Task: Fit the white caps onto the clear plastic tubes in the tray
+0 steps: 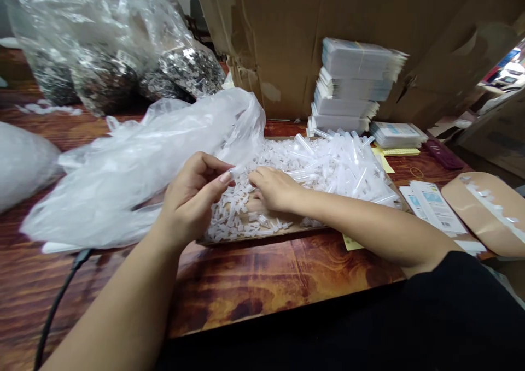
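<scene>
Hands are working over a flat cardboard tray [229,241] on the wooden table [262,283]. Left hand [192,196] is hovering above the tray's left part, fingers curled, thumb and fingertips pinching a small clear plastic piece [234,172] at its right edge. Right hand [275,188] is lying palm-down in the pile of small white caps [246,218], fingers bent and pressing into the pile; can't tell whether it's gripping anything. The two hands are sitting just beside each other, the pinched piece between them, nearly touching the right fingertips.

Clear plastic tubes [348,166] are heaped on the tray's right half, just past the right hand and wrist. The right forearm is crossing the tray's near right corner, covering part of it.

Crumpled translucent plastic bag [135,163] is spreading over the tray's left side, touching it behind the left hand and hiding that edge. Further back left, clear bags of small dark and silvery parts [106,70]. Another whitish bag [22,160] is sitting at the far left edge.

Behind the tray: brown cardboard box wall [361,10], stack of packaged cards [353,84] against it, a lower stack [396,134] beside that. Printed leaflets [435,207] and a brown envelope [484,212] are lying right of the tray. Black cable [57,305] is running along the near left.
</scene>
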`<action>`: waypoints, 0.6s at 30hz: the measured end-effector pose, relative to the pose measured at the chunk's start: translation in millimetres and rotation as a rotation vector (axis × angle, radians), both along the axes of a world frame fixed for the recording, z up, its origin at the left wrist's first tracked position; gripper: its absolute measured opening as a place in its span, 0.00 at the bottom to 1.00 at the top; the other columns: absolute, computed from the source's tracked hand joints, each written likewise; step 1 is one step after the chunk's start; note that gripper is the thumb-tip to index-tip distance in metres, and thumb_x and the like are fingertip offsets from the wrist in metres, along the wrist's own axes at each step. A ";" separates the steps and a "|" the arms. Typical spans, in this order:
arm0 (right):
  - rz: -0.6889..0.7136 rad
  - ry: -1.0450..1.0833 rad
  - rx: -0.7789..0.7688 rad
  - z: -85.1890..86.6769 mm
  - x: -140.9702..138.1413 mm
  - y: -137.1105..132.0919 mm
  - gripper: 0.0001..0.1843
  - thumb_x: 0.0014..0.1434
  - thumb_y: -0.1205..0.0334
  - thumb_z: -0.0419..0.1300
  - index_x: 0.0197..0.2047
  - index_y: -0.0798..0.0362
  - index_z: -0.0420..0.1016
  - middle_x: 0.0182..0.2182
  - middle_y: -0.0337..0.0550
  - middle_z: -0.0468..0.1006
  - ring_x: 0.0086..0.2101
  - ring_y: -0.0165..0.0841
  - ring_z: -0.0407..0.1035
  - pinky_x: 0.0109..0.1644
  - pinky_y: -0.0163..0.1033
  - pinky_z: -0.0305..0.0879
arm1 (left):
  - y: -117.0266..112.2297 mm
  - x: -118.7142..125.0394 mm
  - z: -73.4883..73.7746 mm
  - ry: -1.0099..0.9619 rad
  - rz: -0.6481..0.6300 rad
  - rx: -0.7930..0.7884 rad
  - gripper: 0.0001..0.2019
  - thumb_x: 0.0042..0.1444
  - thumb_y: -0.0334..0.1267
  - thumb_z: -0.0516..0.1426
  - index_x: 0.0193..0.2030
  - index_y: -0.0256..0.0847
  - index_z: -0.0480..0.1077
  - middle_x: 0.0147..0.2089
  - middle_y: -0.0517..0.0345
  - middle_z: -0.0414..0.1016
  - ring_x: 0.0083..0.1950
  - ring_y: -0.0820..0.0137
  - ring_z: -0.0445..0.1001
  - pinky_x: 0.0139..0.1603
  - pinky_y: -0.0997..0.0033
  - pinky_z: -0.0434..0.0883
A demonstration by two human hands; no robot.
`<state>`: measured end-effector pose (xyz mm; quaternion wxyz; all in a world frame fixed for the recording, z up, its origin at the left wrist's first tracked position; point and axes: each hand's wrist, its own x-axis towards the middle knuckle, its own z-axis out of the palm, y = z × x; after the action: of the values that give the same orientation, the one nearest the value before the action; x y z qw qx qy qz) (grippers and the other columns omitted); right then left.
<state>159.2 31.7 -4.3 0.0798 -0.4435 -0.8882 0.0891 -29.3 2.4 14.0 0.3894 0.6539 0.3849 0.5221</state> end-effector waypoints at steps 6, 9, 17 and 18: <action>-0.055 -0.061 -0.084 12.8 0.9 0.3 0.05 0.67 0.68 0.59 0.41 0.55 0.76 0.47 0.53 0.78 0.43 0.39 0.71 0.45 0.41 0.65 | 6.6 -3.1 -2.3 0.095 0.018 -0.141 0.17 0.50 0.50 0.69 0.38 0.42 0.73 0.26 0.60 0.71 0.24 0.71 0.67 0.23 0.73 0.62; -0.092 -0.067 -0.102 16.8 2.6 -1.7 0.07 0.67 0.71 0.56 0.42 0.55 0.77 0.46 0.54 0.78 0.45 0.41 0.71 0.47 0.42 0.66 | 9.2 -3.3 -4.1 0.194 -0.027 -0.169 0.21 0.49 0.55 0.69 0.39 0.41 0.75 0.28 0.59 0.73 0.27 0.70 0.70 0.25 0.73 0.64; 0.025 -0.011 -0.011 -1.1 25.4 -5.6 0.06 0.70 0.67 0.55 0.46 0.52 0.73 0.51 0.51 0.75 0.51 0.41 0.68 0.56 0.44 0.64 | 12.9 1.5 -6.3 0.144 -0.121 -0.239 0.21 0.47 0.55 0.71 0.38 0.40 0.75 0.28 0.61 0.72 0.26 0.71 0.68 0.27 0.71 0.66; 0.041 0.003 -0.014 -2.6 28.7 -5.5 0.05 0.69 0.67 0.56 0.45 0.51 0.73 0.50 0.50 0.76 0.50 0.41 0.68 0.55 0.44 0.64 | 13.0 1.8 -6.8 0.139 -0.123 -0.239 0.21 0.47 0.55 0.71 0.37 0.40 0.75 0.28 0.60 0.72 0.26 0.71 0.68 0.27 0.71 0.66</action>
<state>187.9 26.2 -6.9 0.0761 -0.4257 -0.8964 0.0974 -27.5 15.3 7.2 0.4683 0.6597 0.4296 0.4012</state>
